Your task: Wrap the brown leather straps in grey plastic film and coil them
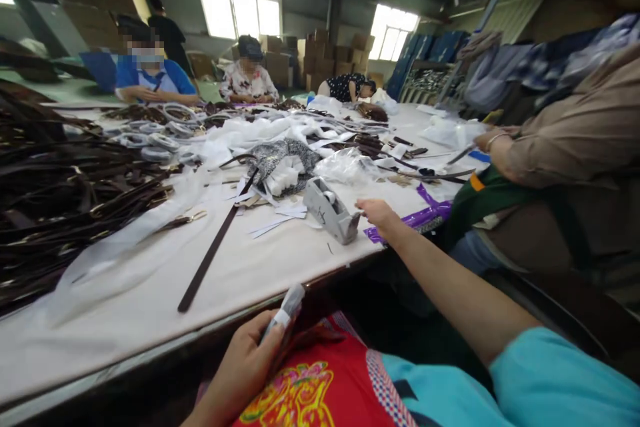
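My left hand [253, 350] is closed around a rolled strap in clear plastic [286, 312], likely a belt, with a white band across it. It is held low, by the table's front edge. My right hand [379, 215] reaches out to the grey tape dispenser [327, 210] on the table. Its fingertips are pinched together at the dispenser's cutting end; any tape between them is too small to see. A dark brown belt [215, 253] lies straight on the table left of the dispenser. White paper slips [280, 219] are scattered between them.
A large heap of dark belts [75, 213] covers the table's left side. Wrapped coils [160, 140], a speckled cloth [287, 153] and clear plastic bags [347, 163] lie farther back. A purple packet [420, 219] lies at right. A co-worker's arm [545, 137] is close on the right; other people sit opposite.
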The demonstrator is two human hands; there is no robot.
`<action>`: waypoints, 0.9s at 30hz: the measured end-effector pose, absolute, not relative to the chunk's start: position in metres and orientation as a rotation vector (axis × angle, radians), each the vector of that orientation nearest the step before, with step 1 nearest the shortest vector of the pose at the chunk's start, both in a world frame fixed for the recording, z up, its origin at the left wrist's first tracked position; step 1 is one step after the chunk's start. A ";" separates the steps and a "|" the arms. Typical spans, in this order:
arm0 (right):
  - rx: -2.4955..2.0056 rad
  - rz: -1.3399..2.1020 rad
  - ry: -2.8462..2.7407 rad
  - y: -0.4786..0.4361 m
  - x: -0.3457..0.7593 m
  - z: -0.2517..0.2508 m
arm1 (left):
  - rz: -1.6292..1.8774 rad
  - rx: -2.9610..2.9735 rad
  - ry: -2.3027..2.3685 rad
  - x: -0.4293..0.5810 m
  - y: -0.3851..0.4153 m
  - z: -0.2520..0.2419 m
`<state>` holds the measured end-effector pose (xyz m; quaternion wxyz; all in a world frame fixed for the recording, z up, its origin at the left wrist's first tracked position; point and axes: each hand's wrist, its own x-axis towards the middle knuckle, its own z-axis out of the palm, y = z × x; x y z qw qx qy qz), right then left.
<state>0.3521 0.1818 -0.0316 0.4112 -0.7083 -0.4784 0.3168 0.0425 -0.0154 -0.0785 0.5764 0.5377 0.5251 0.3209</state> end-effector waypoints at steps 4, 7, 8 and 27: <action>-1.819 0.968 -1.156 0.191 0.344 -0.045 | 0.690 1.328 1.192 0.045 -0.017 -0.076; -1.767 1.043 -1.164 0.188 0.345 -0.043 | 0.689 1.343 1.210 0.044 -0.016 -0.073; -1.740 1.055 -1.174 0.186 0.348 -0.040 | 0.690 1.340 1.212 0.044 -0.016 -0.072; -1.806 0.674 -1.425 0.150 0.364 -0.071 | 0.724 1.340 1.221 0.048 -0.007 -0.066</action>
